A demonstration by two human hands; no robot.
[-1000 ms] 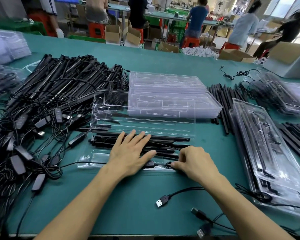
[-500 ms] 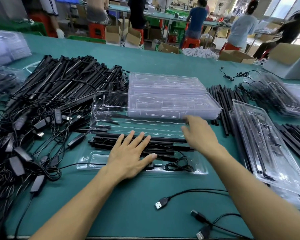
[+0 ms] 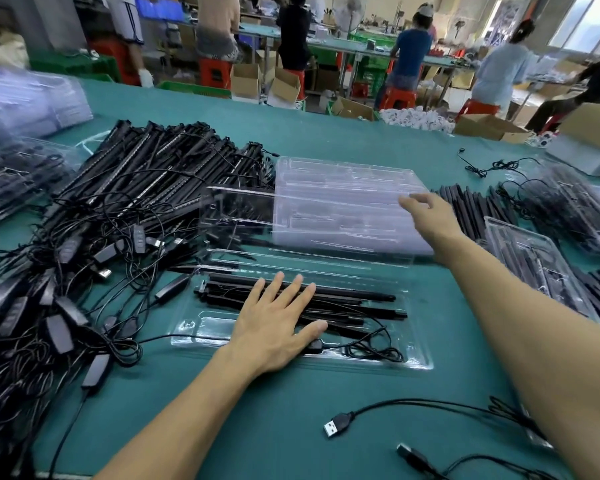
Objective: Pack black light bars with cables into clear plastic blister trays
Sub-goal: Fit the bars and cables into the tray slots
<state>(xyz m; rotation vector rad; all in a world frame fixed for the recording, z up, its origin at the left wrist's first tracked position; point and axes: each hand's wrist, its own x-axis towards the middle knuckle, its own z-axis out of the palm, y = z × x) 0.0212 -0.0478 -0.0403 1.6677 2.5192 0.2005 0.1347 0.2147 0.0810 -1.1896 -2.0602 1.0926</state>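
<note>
Left hand [image 3: 278,323], fingers spread flat, presses light bars [image 3: 361,296] in one blister tray [image 3: 425,362]; right hand [image 3: 426,216], fingers loose and empty, hovers at one tray stack [image 3: 340,202].

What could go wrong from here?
1. The cable coil lies loose by the front edge of the open tray; a closing lid might pinch it.
2. The light bars look unevenly seated under the flat left hand; they may shift if released.
3. The right hand at the stack of clear trays could drag several.
</note>
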